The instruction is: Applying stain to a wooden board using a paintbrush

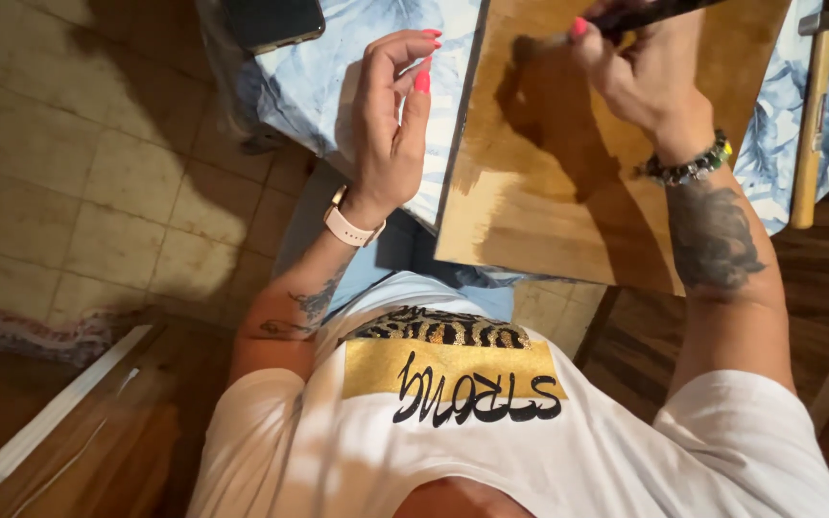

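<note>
A wooden board (549, 201), partly darkened with wet brown stain, lies tilted on a blue patterned cloth (323, 82). My right hand (640, 72) is shut on a dark-handled brush (626, 17) whose bristles touch the board near its upper left. My left hand (390, 120) rests upright against the board's left edge, fingers loosely curled and apart, holding nothing. It wears a pale wrist watch (349, 225); a beaded bracelet (688, 171) circles my right wrist.
A dark phone (271, 21) lies on the cloth at the top left. A hammer with a wooden handle (810, 125) lies at the right edge. Tiled floor (88, 173) spreads to the left, a white strip (50, 417) at lower left.
</note>
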